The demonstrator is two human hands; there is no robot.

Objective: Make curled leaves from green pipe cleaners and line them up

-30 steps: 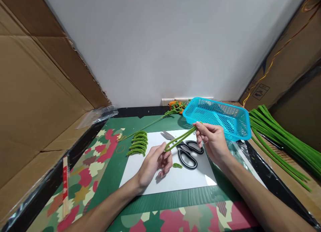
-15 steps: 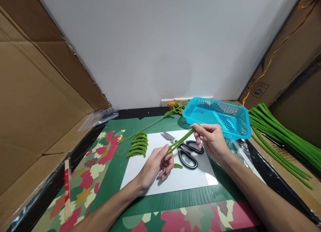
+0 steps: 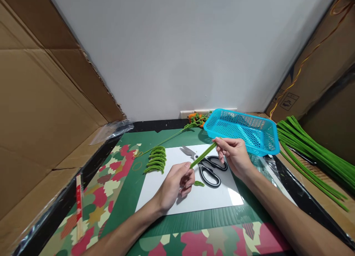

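Over a white rectangular paper sheet [image 3: 216, 197]: one fuzzy green chenille stem [image 3: 203, 155], pinched at eight o'clock by the left hand [image 3: 177, 179], at two by the right hand [image 3: 233, 151]. Beneath: black-handled metal scissors [image 3: 205, 162]. Nine o'clock: curved fuzzy green pieces [image 3: 155, 160]. Two o'clock, beyond: turquoise perforated plastic basket [image 3: 238, 129].

Left hand [image 3: 177, 180], right hand [image 3: 233, 152], green strand [image 3: 204, 154] pinched between, seemingly doubled

Looks like a green, fuzzy, thin stem [image 3: 203, 156], with strands pressed side by side into one narrow band. Runs straight, slanting up from lower left to upper right. Pinched at lower end in left hand [image 3: 176, 183], at upper end in right hand [image 3: 233, 153]. Held above white sheet [image 3: 212, 197], partly covered at both ends.
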